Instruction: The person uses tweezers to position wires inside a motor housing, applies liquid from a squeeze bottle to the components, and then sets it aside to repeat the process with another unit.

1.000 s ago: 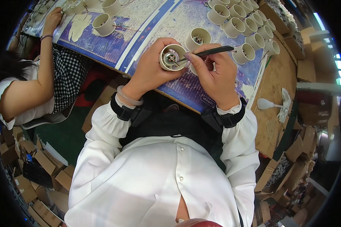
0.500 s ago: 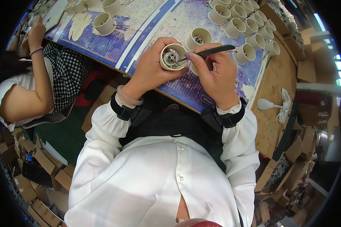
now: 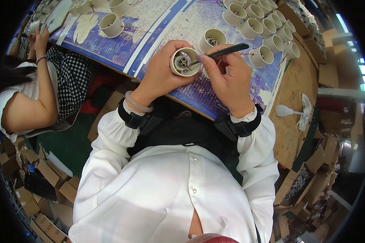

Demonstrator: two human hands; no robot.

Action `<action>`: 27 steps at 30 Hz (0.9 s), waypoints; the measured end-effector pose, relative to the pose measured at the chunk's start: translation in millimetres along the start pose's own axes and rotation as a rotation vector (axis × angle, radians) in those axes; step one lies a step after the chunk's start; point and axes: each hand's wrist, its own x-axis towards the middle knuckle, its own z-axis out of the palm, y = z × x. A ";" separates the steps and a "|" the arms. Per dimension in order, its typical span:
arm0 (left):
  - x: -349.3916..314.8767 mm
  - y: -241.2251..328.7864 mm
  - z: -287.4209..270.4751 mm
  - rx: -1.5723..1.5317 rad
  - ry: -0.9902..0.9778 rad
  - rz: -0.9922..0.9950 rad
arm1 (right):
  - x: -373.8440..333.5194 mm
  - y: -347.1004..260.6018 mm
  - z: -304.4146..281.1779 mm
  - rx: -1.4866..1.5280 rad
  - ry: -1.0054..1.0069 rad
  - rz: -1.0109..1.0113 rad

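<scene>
My left hand is closed around a white round cup-shaped housing, its open mouth tilted toward me. Inside sits a small motor with copper-coloured windings. Between the thumb and fingers of my right hand is a pair of dark tweezers. Their tips reach into the housing, beside the motor; whether they grip a wire there I cannot tell. Just beyond my hands another white housing stands on the table, with a motor in it.
Several similar housings with wires crowd the table's far right. One more housing stands at the far left. A white squeeze bulb lies on the bare wood at right. At left a co-worker sits holding a white part. Cardboard boxes cover the floor.
My right hand and the tweezers have shifted slightly and the tweezers' back end has tipped a little. My left hand and housing stay nearly still. The co-worker's hands have come up with a white part.
</scene>
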 end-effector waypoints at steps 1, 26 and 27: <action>0.3 -0.4 0.1 0.014 0.001 0.015 | 0.2 -0.7 -0.2 -0.013 0.000 -0.021; 2.7 5.0 0.8 0.116 0.003 0.044 | 2.2 0.0 -23.0 -0.065 0.040 -0.081; 2.9 2.5 1.6 0.126 0.003 0.021 | 8.9 -4.1 -30.7 -0.052 0.059 -0.054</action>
